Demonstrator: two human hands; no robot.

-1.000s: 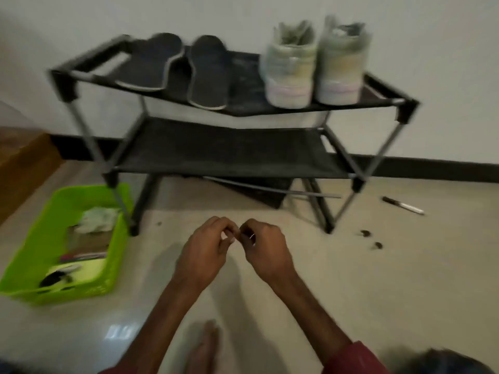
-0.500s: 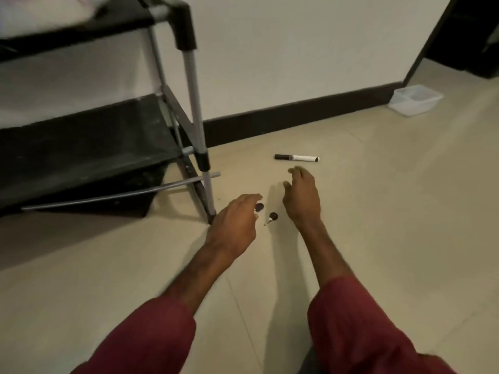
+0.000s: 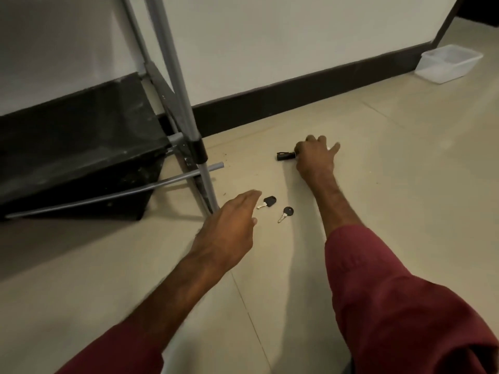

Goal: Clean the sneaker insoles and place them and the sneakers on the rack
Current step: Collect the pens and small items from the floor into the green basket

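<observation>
**Right grip [image 3: 314, 160] closed over marker [image 3: 285, 156], left grip [image 3: 229, 233] open beside keys [image 3: 268, 202]**

Fingers of the right grip curl down over the marker on the tiled floor [image 3: 391, 184], and only its black cap shows past the thumb. The left grip is flat with straight fingers, its tips just beside the nearer of two black-headed keys. The shoe rack [image 3: 186, 109] stands at left, its black lower shelf [image 3: 81, 136] in view, with a loose grey tube [image 3: 108, 197] across its foot.
</observation>
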